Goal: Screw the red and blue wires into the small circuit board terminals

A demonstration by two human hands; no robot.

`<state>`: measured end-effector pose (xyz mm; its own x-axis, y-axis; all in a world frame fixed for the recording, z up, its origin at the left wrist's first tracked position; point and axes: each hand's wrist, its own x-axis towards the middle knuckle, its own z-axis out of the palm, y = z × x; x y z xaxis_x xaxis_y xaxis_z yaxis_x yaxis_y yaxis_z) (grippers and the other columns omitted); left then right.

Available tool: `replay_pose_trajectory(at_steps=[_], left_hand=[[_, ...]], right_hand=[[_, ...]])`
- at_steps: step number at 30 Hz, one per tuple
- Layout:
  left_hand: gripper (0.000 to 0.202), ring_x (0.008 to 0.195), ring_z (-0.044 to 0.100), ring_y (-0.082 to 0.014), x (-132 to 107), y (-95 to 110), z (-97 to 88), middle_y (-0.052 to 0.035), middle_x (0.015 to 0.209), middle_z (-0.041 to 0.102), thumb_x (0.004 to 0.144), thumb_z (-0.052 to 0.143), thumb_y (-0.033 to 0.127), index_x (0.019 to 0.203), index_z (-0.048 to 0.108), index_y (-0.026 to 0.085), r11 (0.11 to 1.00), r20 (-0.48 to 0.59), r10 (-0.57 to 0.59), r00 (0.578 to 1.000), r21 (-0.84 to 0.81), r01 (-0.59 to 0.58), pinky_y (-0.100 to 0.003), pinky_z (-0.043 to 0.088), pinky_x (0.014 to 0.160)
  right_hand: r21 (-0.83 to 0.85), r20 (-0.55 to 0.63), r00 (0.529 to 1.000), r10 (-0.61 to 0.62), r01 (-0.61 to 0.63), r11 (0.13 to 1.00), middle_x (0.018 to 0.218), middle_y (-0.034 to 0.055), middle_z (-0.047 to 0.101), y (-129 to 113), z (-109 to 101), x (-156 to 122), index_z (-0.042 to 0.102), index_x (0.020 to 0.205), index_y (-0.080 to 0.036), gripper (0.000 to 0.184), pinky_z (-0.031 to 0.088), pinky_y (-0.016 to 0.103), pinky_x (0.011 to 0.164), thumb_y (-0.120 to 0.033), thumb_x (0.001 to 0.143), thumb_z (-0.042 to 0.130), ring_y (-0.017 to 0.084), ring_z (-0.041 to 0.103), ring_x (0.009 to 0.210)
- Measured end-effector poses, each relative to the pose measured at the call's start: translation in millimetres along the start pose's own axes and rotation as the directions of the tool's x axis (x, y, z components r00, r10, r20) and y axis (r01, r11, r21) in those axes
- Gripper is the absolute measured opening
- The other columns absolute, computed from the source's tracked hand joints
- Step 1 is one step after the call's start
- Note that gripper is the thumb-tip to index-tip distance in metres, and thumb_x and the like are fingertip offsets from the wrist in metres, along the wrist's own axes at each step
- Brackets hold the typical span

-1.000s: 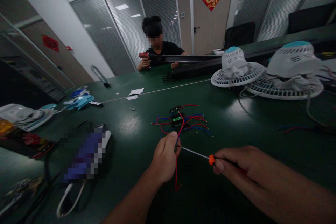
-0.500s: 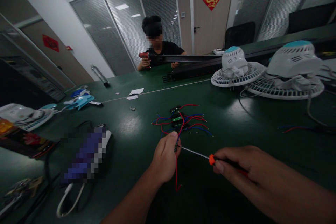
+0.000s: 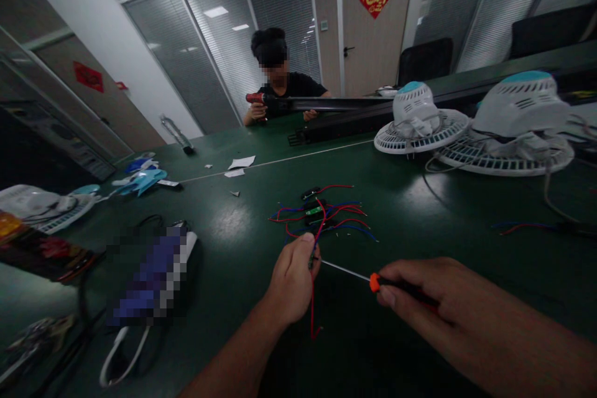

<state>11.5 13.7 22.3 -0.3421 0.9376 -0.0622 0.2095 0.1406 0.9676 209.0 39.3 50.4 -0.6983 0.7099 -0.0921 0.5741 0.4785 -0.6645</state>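
Observation:
My left hand (image 3: 293, 280) is closed around a small circuit board (image 3: 312, 259), mostly hidden by the fingers. A red wire (image 3: 312, 305) hangs down from it, and another rises above the thumb. In my right hand (image 3: 433, 305) is a screwdriver (image 3: 374, 282) with an orange and black handle. Its thin metal shaft points left, and the tip meets the board at my left fingertips. Just beyond my left hand lie several small modules (image 3: 315, 211) with green boards, black cases and red and blue wires.
White fan parts (image 3: 420, 121) stand at the right. A blurred blue item (image 3: 149, 280), a bottle (image 3: 41, 249) and keys (image 3: 37, 342) lie left on the green table (image 3: 224, 298). Paper scraps (image 3: 241, 163) lie farther back. Across the table a person (image 3: 293, 84) holds a red power tool (image 3: 255, 98).
Almost nothing differs. Both hands, the board and the screwdriver keep nearly the same position, with the whole view shifted very slightly.

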Motion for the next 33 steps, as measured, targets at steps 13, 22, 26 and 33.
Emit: replay_pose_trajectory(at_steps=[13,22,26,33], left_hand=[[0.051,0.049,0.038,-0.0135,0.1,0.0,-0.8,0.0036,0.050,0.038,0.081,0.042,0.064,0.052,0.043,0.022,1.000,0.024,0.018,1.000,0.023,-0.019,-0.027,0.034,0.052],[0.052,0.050,0.042,-0.0140,-0.8,3.1,0.9,0.0021,0.051,0.043,0.075,0.049,0.068,0.053,0.049,0.021,1.000,-0.043,-0.020,0.999,-0.014,0.020,-0.026,0.039,0.051],[0.052,0.050,0.041,-0.0141,-0.4,0.1,0.3,0.0026,0.050,0.042,0.078,0.045,0.067,0.053,0.047,0.021,1.000,-0.022,-0.007,1.000,-0.001,0.007,-0.027,0.037,0.052],[0.052,0.049,0.038,-0.0136,0.8,-2.9,-0.9,0.0038,0.049,0.039,0.081,0.040,0.065,0.053,0.044,0.022,1.000,0.030,0.020,0.999,0.011,-0.020,-0.027,0.034,0.053]], right_hand=[[-0.028,-0.031,0.999,-0.030,0.029,0.999,0.070,0.0014,0.068,-1.1,-0.9,-1.1,0.065,0.080,-0.023,0.031,0.041,0.029,0.052,-0.037,0.094,0.040,0.014,0.060,0.057],[-0.028,-0.084,0.996,-0.027,0.025,0.999,0.074,0.0021,0.070,-2.2,2.6,-2.2,0.066,0.079,-0.024,0.029,0.045,0.030,0.056,-0.038,0.091,0.043,0.016,0.064,0.061],[-0.051,-0.135,0.990,-0.043,0.036,0.998,0.076,0.0022,0.070,-1.5,3.5,-2.7,0.068,0.085,-0.026,0.025,0.047,0.033,0.059,-0.036,0.089,0.045,0.018,0.065,0.066],[-0.034,-0.133,0.991,-0.016,0.012,0.999,0.077,0.0027,0.070,1.4,4.4,-3.3,0.067,0.087,-0.025,0.026,0.048,0.031,0.060,-0.040,0.090,0.046,0.017,0.065,0.067]])
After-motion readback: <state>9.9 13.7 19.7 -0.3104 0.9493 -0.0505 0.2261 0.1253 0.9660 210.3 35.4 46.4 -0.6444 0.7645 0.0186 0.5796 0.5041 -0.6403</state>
